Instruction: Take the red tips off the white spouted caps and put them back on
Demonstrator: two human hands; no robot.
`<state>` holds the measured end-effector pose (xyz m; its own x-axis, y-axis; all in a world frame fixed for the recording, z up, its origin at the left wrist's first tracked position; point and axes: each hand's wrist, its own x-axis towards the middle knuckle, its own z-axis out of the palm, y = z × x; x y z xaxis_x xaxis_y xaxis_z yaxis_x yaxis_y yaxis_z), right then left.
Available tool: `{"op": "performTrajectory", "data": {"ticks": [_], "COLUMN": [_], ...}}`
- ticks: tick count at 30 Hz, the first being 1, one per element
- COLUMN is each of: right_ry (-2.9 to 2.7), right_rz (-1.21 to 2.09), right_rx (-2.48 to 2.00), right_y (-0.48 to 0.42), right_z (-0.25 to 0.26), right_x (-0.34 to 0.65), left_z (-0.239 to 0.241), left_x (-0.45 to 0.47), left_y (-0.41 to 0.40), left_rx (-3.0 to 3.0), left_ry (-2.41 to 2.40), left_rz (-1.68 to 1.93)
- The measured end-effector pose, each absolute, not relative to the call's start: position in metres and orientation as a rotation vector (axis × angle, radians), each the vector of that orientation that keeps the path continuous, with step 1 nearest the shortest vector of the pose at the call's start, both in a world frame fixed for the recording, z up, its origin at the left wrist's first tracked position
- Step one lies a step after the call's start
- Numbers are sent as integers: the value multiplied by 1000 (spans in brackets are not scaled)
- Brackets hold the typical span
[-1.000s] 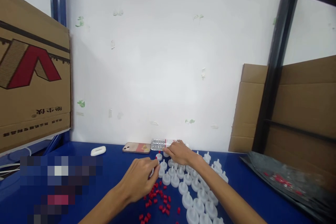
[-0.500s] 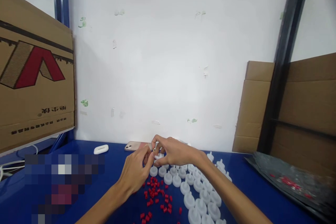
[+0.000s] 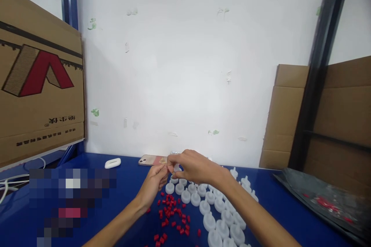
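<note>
My left hand is closed, its thumb and forefinger pinched at the fingertips of my right hand. The right fingers curl into a pinch too, and whatever sits between the fingertips is too small or hidden to name. Several white nozzle caps, mostly upright with their spouts up, stand in rows below and right of my hands; my right forearm covers some of them. Small red caps lie loose on the blue table, just below my left hand.
A phone and a white earbud case lie near the wall. At the right edge rests a grey plastic bag with red pieces in it. Cardboard boxes stand at left and right. Part of the left side is pixelated.
My left fingers have curled in and the two hands' fingertips have come together. The white piece seen between them before is now mostly hidden. The view has shifted slightly.
</note>
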<state>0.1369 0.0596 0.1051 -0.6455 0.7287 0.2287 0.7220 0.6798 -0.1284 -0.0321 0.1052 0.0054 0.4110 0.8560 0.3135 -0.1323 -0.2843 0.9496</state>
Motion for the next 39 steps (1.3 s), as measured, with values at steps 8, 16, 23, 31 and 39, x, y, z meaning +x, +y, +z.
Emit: {"op": "performTrajectory", "data": {"ticks": [8,16,23,31,39], "right_ry": [-2510,-2390,-2511,-2504,-2667], "right_rz": [-450,-234,-94,-55,94], "right_rx": [-1133,-1359,-1486,-1411,-1301], "right_y": [82,118,121,113,109], "right_z": [93,56,35,50,36], "right_x": [143,190,189,179,155], "left_z": [6,4,11,5,6], "left_x": [-35,-38,-37,-36,-40], "left_y": [107,86,69,74,86], "left_rx": [1505,2340,2850,2809,2750], "left_ry": [731,906,997,1015,1057], "left_rz": [1107,933,523,609,862]}}
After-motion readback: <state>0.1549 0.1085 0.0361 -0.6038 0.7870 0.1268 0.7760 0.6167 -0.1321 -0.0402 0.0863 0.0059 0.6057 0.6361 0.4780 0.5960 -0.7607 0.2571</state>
